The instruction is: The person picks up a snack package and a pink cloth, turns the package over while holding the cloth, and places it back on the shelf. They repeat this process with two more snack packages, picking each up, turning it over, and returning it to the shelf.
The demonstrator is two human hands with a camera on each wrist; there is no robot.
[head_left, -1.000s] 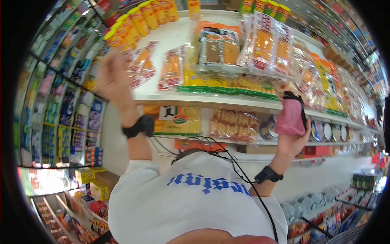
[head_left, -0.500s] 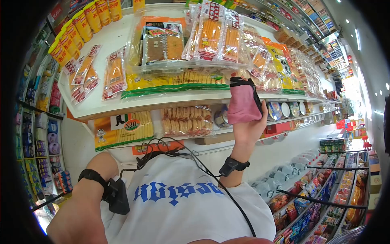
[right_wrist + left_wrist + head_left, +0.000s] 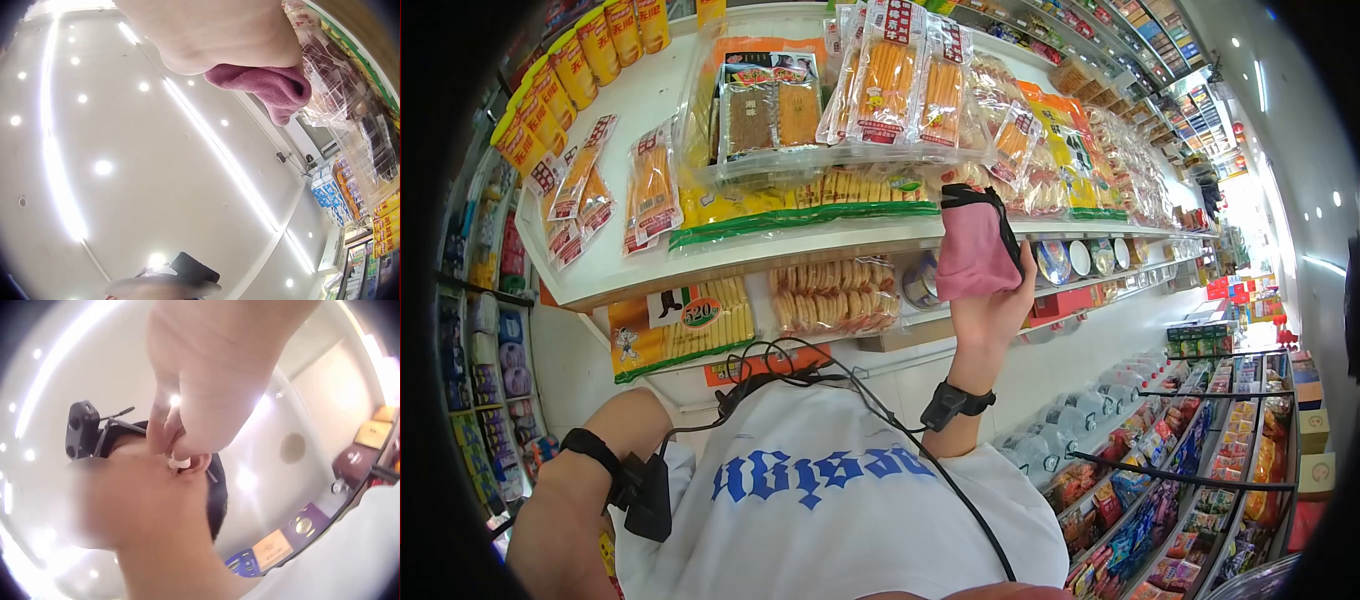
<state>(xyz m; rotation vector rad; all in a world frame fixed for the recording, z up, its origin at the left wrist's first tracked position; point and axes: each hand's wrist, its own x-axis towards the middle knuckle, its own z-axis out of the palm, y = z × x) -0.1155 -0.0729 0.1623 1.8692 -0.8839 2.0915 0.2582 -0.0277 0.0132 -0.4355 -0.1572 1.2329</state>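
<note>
My left hand (image 3: 187,406) is raised to the person's ear (image 3: 200,464), seen in the left wrist view. Finger and thumb pinch a small white earbud (image 3: 179,464) at the ear opening. Only the left forearm (image 3: 590,500) shows in the head view; that hand is outside it. My right hand (image 3: 992,325) grips a pink cloth (image 3: 977,250) with a black edge in front of the shelf, thumb along its right side. In the right wrist view the cloth (image 3: 269,87) hangs folded beneath the hand.
A white shelf (image 3: 610,285) bears packets of orange snack sticks (image 3: 890,85), a clear plastic tray (image 3: 830,158) and yellow cans (image 3: 570,70). Bagged biscuits (image 3: 835,295) lie on the lower shelf. Black cables (image 3: 870,385) run across the white shirt. Snack racks (image 3: 1200,470) stand at the right.
The left hand has gone from over the shelf's left end down and back out of the head view, up to the ear. The right hand keeps the pink cloth; the head view has shifted rightward.
</note>
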